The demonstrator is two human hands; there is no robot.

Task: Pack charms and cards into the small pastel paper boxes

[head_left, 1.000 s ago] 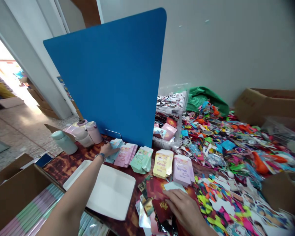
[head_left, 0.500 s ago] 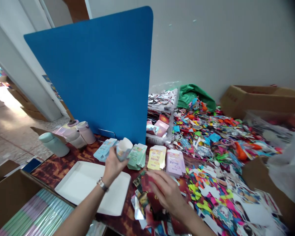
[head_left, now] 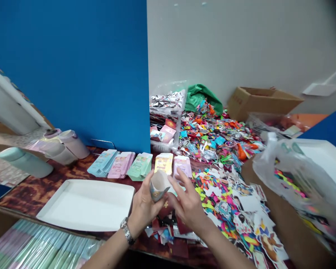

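Note:
My left hand [head_left: 143, 207] is closed round a small blue paper box [head_left: 158, 185], popped open so its white inside shows. My right hand [head_left: 187, 200] is right beside it with fingers spread, fingertips at the box's opening. Both hands hover over a pile of red envelopes and cards [head_left: 173, 224] at the table's near edge. Behind them lie fanned stacks of flat boxes: blue [head_left: 102, 163], pink [head_left: 121, 164], green [head_left: 140, 165], yellow [head_left: 164, 163] and lilac [head_left: 183, 164].
A white tray [head_left: 86, 203] lies left of my hands. A blue divider [head_left: 72, 71] stands behind, with pastel bottles [head_left: 58, 147] at its foot. Colourful trinkets and stickers [head_left: 218, 149] cover the right side, beside clear bins [head_left: 165, 116], cardboard boxes [head_left: 261, 101] and a plastic bag [head_left: 294, 175].
My left hand picked one blue flat box from the stack and brought it toward me, opened up. My right hand left the red envelopes and rose to meet it. The view swung right.

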